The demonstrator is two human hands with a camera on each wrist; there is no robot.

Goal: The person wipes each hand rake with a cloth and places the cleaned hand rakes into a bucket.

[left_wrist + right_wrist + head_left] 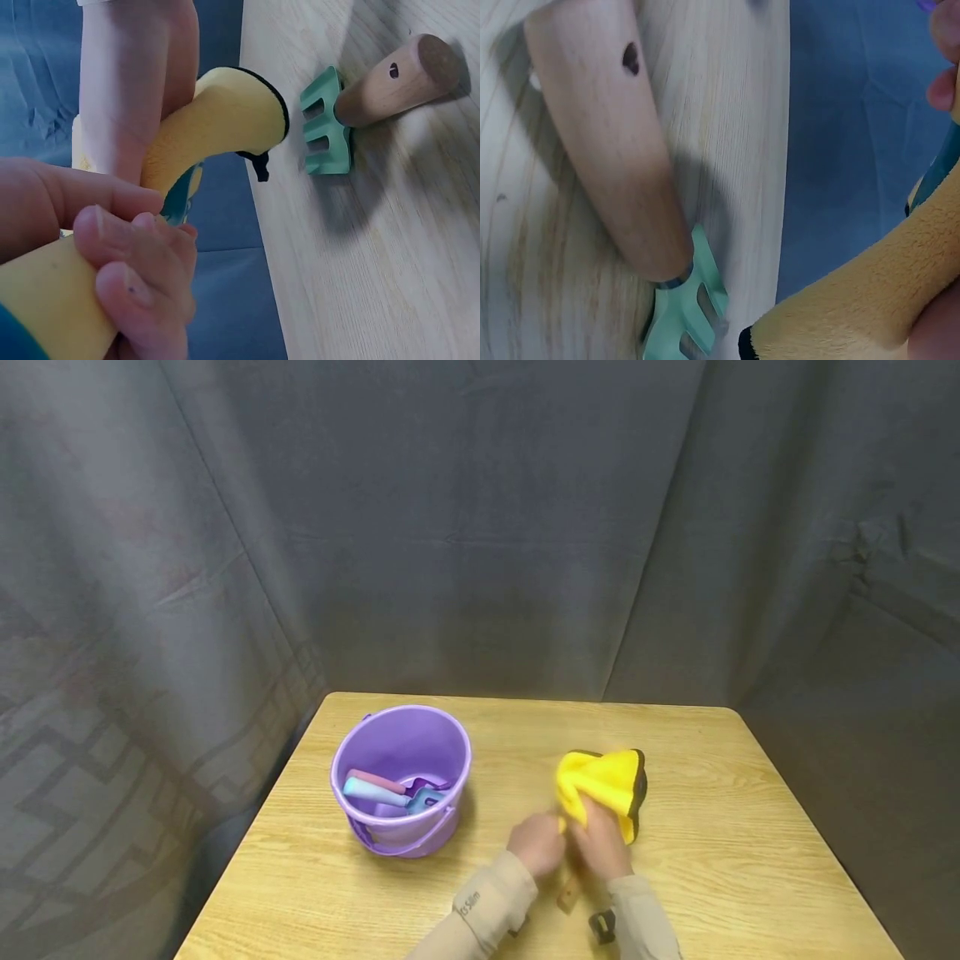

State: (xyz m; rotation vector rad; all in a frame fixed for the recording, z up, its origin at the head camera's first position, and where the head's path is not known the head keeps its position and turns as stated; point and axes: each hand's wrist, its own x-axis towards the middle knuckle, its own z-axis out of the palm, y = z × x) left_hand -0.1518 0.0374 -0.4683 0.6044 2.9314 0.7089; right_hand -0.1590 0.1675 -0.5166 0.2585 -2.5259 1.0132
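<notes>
"What are the hands doing?"

"Both work to the right of a round purple plastic bucket with flared walls. The left hand, closer to the bucket, curls its fingers round the smooth, rounded handle of a yellow-handled teal tool. Those fingers lie close together."

"And the other?"

"The right hand, farther right of the bucket, grips a fluffy yellow cloth with dark edging. The cloth bunches in soft folds against the tool's teal part, which shows only in a narrow strip. Folds hide the right fingertips, so I cannot tell whether they are spread or pressed together."

"Anything beneath them?"

"Yes, right of the bucket and nearer the person: a small hand tool with a thick wooden handle and a mint-green slotted head, on a pale wood-grain table."

"What does the bucket hold?"

"Two tools leaning side by side: one with a dusty-pink handle, one with a pale-blue handle. Behind the bucket hangs a creased grey fabric curtain."
</notes>
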